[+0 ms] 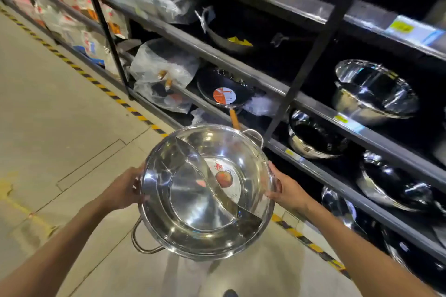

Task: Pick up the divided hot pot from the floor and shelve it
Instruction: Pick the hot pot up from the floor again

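Both hands grip pot rim: left hand, right hand; fingers curled, partly hidden; pot above floor, near shelf

black wok on shelf | steel bowls right | bagged pans left | striped floor tape
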Available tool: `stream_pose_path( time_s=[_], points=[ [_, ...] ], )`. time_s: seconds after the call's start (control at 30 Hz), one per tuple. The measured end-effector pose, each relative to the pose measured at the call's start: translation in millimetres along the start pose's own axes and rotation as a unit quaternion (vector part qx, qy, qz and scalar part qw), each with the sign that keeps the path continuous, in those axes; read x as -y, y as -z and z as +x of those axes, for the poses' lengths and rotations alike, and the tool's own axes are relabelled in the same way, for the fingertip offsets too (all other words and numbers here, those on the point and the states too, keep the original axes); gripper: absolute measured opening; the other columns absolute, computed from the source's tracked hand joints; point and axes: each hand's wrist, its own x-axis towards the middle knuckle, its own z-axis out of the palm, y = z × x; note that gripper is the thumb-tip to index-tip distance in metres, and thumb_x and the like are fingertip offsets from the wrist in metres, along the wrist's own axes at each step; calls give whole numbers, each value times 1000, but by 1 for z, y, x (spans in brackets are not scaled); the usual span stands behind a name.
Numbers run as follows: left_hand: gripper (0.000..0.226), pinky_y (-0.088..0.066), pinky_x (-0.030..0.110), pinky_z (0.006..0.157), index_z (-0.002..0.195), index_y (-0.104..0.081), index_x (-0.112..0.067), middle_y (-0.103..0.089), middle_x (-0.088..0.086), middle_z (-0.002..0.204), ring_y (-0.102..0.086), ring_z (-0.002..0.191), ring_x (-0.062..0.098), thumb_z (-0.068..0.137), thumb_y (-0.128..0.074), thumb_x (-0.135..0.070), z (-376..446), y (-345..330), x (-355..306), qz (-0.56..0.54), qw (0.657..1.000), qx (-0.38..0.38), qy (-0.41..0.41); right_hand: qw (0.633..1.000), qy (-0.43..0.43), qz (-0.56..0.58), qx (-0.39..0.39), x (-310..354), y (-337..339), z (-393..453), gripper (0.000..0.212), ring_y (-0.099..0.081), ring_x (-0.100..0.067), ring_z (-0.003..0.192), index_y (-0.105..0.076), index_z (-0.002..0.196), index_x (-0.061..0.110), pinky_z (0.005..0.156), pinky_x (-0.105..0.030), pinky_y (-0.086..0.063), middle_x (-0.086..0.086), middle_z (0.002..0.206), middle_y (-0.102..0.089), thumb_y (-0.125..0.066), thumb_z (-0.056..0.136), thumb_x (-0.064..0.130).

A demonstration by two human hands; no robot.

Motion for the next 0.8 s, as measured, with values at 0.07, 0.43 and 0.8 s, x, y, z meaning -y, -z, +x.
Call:
stream_pose_path(
  time_s=[0.07, 0.43, 0.8],
  points=[
    [68, -50, 12, 54, 82, -62, -57, -55, -10, 88, -61, 69, 14, 59, -80, 4, 15, -7, -32, -15, 999, 26, -43, 999, -43, 19, -20, -19, 16, -35, 100, -50, 13, 85, -4, 146, 33, 71, 5, -36, 17, 120, -51, -75, 76, 20],
    [91, -38, 14, 86, 135, -29, -35, -51, -17, 109, -50, 96, 6, 63, -81, -14, 76, -126, -180, 50, 954, 202, -215, 970, -168, 70, -158, -131, 40, -217, 96, -46, -14, 124, -8, 146, 31, 100, -27, -41, 4, 137, -46, -75, 77, 28],
    [84, -40, 1, 67, 134, -31, -28, -52, -22, 101, -55, 86, -10, 65, -79, -22, 87, -176, -218, 56, 929, 270, -248, 958, -158, 148, -188, -191, 29, -246, 94, -50, 8, 105, -5, 142, 36, 82, 5, -39, 24, 119, -48, -71, 80, 11]
  ],
)
